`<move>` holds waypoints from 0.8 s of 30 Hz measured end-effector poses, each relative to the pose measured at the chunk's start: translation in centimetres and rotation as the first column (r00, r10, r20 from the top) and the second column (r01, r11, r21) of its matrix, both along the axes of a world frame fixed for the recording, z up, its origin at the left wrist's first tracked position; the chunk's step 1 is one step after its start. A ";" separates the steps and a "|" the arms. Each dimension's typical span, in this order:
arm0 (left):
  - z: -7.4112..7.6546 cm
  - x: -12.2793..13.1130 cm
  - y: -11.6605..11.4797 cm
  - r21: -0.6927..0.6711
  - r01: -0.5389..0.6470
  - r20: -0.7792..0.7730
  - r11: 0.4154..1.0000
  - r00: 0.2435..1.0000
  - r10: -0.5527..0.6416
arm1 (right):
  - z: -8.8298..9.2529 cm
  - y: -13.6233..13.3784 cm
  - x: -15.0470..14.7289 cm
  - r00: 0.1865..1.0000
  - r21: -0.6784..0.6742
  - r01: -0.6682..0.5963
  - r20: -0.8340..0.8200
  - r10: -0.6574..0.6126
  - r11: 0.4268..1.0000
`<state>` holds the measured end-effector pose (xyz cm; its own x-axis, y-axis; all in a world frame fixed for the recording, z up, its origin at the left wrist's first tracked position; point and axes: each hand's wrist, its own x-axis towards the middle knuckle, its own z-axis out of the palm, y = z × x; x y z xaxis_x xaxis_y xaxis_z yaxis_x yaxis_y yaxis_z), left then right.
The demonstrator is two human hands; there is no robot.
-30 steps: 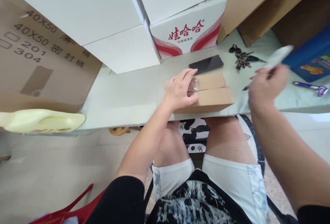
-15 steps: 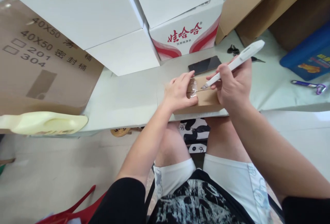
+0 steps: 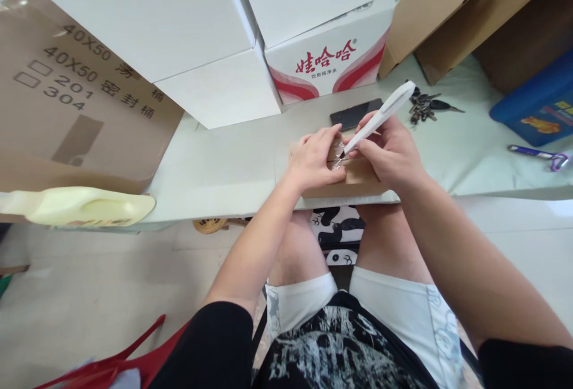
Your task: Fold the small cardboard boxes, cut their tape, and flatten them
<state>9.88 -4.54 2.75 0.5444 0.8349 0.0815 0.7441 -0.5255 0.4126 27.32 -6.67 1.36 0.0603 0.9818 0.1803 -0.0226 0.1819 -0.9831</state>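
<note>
A small brown cardboard box (image 3: 358,185) lies at the table's front edge, with clear tape (image 3: 336,163) across its top seam. My left hand (image 3: 316,159) grips the box's left end, thumb in front and fingers reaching behind. In my right hand (image 3: 394,150) is a white utility knife (image 3: 380,116), held slanted like a pen. Its tip meets the taped seam between the thumb and fingers of my left hand. Part of the box is hidden by both hands. Just behind the box lies a black phone (image 3: 356,114).
Keys (image 3: 425,105) and a blue container (image 3: 537,102) stand to the right, near a purple keychain tool (image 3: 537,153). White boxes (image 3: 224,90) and a red-and-white water carton (image 3: 326,70) line the back. At left are a large carton (image 3: 89,96) and a pale yellow bottle (image 3: 89,207).
My right hand has moved left with the utility knife, bringing its tip from the bare top of the box to the tape. More of the keys shows. My left hand stays on the box.
</note>
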 end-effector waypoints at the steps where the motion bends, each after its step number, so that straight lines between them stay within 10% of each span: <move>1: 0.0 0.0 0.0 0.002 0.004 0.002 1.000 1.000 -0.004 | 0.1 0.0 0.0 1.000 -0.005 0.006 0.020 -0.006 1.000; 24: -0.2 0.0 0.1 0.034 0.015 0.044 0.999 0.999 -0.016 | 1.9 -0.7 -0.6 0.974 -0.072 0.077 0.219 -0.059 0.994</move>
